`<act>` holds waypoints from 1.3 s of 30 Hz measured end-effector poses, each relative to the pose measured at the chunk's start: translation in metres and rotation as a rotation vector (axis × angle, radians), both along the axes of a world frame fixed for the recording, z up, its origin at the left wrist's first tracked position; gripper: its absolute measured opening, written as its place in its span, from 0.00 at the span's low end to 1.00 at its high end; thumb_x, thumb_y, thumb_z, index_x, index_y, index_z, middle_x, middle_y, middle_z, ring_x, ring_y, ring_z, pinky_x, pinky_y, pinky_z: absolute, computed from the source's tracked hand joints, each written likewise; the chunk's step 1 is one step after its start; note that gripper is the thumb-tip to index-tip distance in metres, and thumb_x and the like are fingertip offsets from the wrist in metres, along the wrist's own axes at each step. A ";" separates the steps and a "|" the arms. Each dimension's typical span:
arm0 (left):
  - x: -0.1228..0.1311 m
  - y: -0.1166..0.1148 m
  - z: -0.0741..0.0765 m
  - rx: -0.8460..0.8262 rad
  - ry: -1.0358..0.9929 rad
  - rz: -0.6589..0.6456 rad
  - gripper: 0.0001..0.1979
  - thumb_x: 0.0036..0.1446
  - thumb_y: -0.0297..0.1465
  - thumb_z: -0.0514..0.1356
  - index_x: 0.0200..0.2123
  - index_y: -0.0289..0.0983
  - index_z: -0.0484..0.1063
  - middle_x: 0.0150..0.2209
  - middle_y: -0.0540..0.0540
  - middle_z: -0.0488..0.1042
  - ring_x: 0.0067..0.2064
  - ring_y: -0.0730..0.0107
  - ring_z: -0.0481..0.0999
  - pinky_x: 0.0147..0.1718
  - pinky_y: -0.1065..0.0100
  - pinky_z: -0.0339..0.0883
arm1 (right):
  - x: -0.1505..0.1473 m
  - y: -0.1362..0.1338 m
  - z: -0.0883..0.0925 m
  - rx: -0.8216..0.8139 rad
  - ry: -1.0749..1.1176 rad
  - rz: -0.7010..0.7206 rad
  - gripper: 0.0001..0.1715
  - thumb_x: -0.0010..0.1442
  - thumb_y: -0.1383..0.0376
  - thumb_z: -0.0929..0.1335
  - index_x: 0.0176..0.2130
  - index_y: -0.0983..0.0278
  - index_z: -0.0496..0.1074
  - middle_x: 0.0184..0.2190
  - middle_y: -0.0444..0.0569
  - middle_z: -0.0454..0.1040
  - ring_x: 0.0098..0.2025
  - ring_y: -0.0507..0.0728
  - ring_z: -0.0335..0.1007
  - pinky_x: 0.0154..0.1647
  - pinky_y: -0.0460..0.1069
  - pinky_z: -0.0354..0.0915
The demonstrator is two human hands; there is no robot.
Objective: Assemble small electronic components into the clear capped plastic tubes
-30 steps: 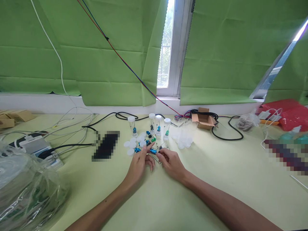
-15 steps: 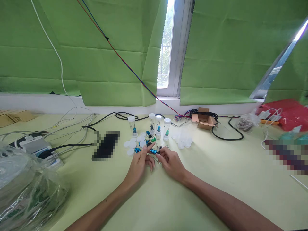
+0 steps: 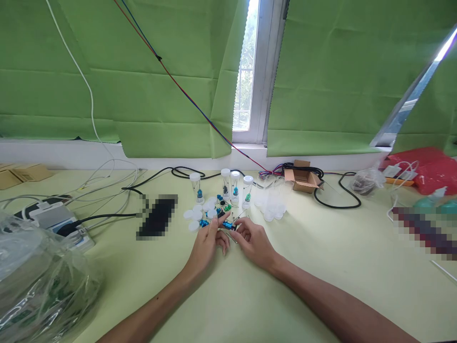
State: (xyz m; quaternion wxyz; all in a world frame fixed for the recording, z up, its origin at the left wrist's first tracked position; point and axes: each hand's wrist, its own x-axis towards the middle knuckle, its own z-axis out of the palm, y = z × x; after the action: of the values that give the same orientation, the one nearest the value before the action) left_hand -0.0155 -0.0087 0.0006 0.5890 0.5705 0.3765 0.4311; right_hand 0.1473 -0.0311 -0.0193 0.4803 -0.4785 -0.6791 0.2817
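Note:
Between my two hands lies a small shiny blue cylindrical part (image 3: 227,224) with a dark right end. My left hand (image 3: 204,244) has its index finger stretched over it, the other fingers curled, and appears to grip its left side. With thumb and fingertips, my right hand (image 3: 256,242) pinches the dark end. Just beyond are loose small blue, black and green parts (image 3: 227,208) with thin wire-like pieces, partly hidden by my fingers. Several clear tubes with white caps (image 3: 247,193) stand behind, with similar parts inside. White round caps (image 3: 194,226) lie to the left.
Empty-looking clear tubes (image 3: 273,202) stand grouped on the right, near an open cardboard box (image 3: 303,181) and a black cable (image 3: 337,206). On the left are a blurred-out dark rectangle (image 3: 157,216), a power strip (image 3: 73,228) and a large clear plastic bag (image 3: 43,286).
My right fingers have shifted slightly at the dark end of the blue part. My left hand and the things on the table look unchanged.

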 end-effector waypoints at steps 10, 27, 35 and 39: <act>0.001 0.000 0.000 -0.006 0.012 0.009 0.37 0.64 0.50 0.49 0.61 0.25 0.64 0.19 0.46 0.70 0.23 0.68 0.68 0.22 0.67 0.65 | 0.000 0.001 -0.003 0.011 -0.002 -0.010 0.07 0.64 0.61 0.65 0.38 0.62 0.67 0.29 0.44 0.71 0.26 0.51 0.64 0.26 0.46 0.59; 0.001 0.002 -0.001 -0.030 0.000 0.015 0.37 0.62 0.52 0.50 0.58 0.24 0.67 0.19 0.46 0.70 0.22 0.68 0.69 0.22 0.68 0.64 | 0.000 0.001 -0.002 -0.033 0.025 0.004 0.11 0.67 0.58 0.63 0.38 0.62 0.67 0.23 0.42 0.70 0.22 0.50 0.63 0.25 0.45 0.58; 0.001 0.001 -0.001 -0.034 -0.004 0.023 0.37 0.62 0.51 0.51 0.58 0.23 0.67 0.19 0.46 0.70 0.22 0.68 0.69 0.22 0.67 0.64 | 0.000 0.002 -0.006 -0.024 0.040 0.031 0.07 0.64 0.62 0.65 0.41 0.61 0.63 0.24 0.41 0.69 0.25 0.52 0.65 0.25 0.45 0.59; 0.001 0.002 -0.002 -0.037 -0.005 0.020 0.37 0.61 0.51 0.51 0.58 0.23 0.68 0.19 0.45 0.71 0.22 0.68 0.69 0.21 0.67 0.64 | 0.001 0.003 -0.006 -0.028 0.019 0.027 0.07 0.65 0.60 0.64 0.38 0.62 0.64 0.24 0.42 0.69 0.25 0.52 0.65 0.26 0.45 0.59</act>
State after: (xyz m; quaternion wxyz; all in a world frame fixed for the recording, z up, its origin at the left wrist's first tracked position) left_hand -0.0147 -0.0068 -0.0009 0.5962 0.5544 0.3886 0.4315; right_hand 0.1478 -0.0282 -0.0253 0.4761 -0.4733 -0.6769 0.3018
